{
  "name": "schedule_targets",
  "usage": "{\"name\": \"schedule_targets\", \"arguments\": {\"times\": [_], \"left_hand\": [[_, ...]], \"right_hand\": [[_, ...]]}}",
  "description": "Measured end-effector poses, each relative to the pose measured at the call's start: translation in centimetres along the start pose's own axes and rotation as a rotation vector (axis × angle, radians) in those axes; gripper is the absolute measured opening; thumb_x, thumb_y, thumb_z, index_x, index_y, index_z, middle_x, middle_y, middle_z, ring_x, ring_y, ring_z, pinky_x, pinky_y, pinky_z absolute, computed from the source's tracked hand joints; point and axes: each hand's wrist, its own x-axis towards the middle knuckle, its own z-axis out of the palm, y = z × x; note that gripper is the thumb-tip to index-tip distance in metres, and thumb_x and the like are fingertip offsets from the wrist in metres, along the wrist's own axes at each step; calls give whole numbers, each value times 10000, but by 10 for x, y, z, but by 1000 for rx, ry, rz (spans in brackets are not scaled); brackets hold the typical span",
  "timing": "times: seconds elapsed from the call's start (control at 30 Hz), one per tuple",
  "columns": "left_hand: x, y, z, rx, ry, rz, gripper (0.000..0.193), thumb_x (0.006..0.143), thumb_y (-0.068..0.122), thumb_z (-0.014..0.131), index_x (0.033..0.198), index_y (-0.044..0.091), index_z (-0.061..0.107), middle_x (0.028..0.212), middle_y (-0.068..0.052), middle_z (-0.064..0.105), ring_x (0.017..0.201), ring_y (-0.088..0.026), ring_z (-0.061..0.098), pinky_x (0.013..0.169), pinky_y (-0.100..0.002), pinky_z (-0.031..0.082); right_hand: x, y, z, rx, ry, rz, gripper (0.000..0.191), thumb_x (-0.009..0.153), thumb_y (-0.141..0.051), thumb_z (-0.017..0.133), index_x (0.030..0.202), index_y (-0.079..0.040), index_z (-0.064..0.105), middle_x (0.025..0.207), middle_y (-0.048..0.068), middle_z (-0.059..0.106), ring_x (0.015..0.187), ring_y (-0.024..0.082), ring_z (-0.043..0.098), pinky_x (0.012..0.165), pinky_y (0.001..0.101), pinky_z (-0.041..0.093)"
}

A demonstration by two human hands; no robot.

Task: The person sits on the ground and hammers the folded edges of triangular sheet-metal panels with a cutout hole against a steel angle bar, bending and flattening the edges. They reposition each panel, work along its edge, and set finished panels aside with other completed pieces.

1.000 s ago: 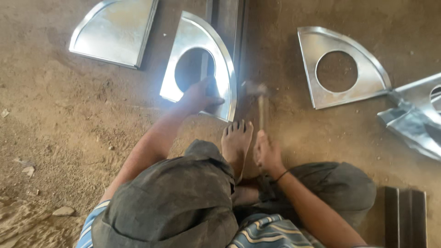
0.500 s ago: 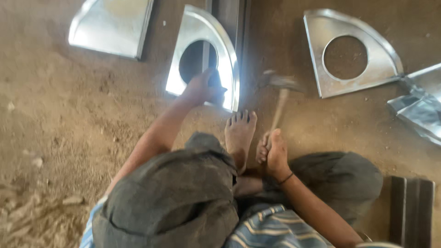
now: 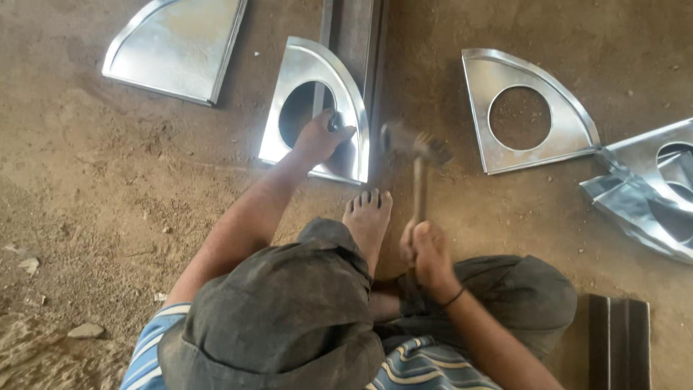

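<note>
The left hand [image 3: 320, 136] pressed the shiny quarter-round sheet-metal panel with a circular hole [image 3: 317, 108] against the dark steel channel [image 3: 357, 43]. The right hand [image 3: 427, 254] was clenched around the wooden-handled hammer [image 3: 419, 155], handle upright, head blurred just right of the panel's curved edge.

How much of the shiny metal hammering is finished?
Possibly done: one holed quarter-round sheet lies apart on the dirt, rim shaped. In hand: the left hand grips the holed sheet lying on a steel channel, while the right hand holds the hammer beside its edge. Possibly left: a sheet without a hole and crumpled pieces.
</note>
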Motion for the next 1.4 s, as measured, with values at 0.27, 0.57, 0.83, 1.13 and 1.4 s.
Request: {"name": "schedule_targets", "arguments": {"times": [0.27, 0.57, 0.83, 1.13, 1.4], "left_hand": [[-65, 5, 13, 49, -78, 65, 492, 869, 391, 751, 1248, 95, 645, 1067, -152, 735, 990, -332, 695, 854, -429, 525], [-49, 1, 14, 10, -55, 43, 460, 902, 432, 731, 1207, 91, 690, 1100, -167, 741, 1029, -331, 710, 901, -427, 532], [-41, -11, 16, -19, 55, 44, 564, 866, 445, 746, 1283, 74, 662, 1153, -209, 714, 1088, -373, 672, 923, -435, 500], [-36, -15, 22, 12, 147, 22, 570, 878, 484, 747, 1225, 37, 670, 1133, -222, 714, 1083, -403, 661, 907, -452, 498], [-35, -15, 22, 42, 104, -80, 541, 880, 509, 709, 1198, 72, 709, 1102, -209, 731, 1071, -406, 676, 922, -457, 510]], "right_hand": [[-20, -49, -16, 217, 14, -685, 660, 947, -780, 519, 930, -123, 456, 655, 9, 445, 554, 125, 419, 527, 303, 404], [8, 32, -49, 216, -2, 223, 533, 1005, -633, 478, 819, -134, 508, 617, -5, 438, 490, 113, 412, 446, 273, 348], [10, 27, 5, 200, 150, 200, 570, 971, -679, 499, 822, -131, 448, 619, 25, 431, 494, 165, 427, 463, 330, 379], [11, 88, -18, 436, 210, 49, 548, 994, -636, 436, 765, -139, 465, 542, -3, 449, 416, 121, 425, 409, 305, 382], [-1, 97, 0, 428, 164, 196, 559, 1070, -582, 387, 769, -118, 466, 542, -16, 417, 419, 101, 393, 397, 278, 359]]}}
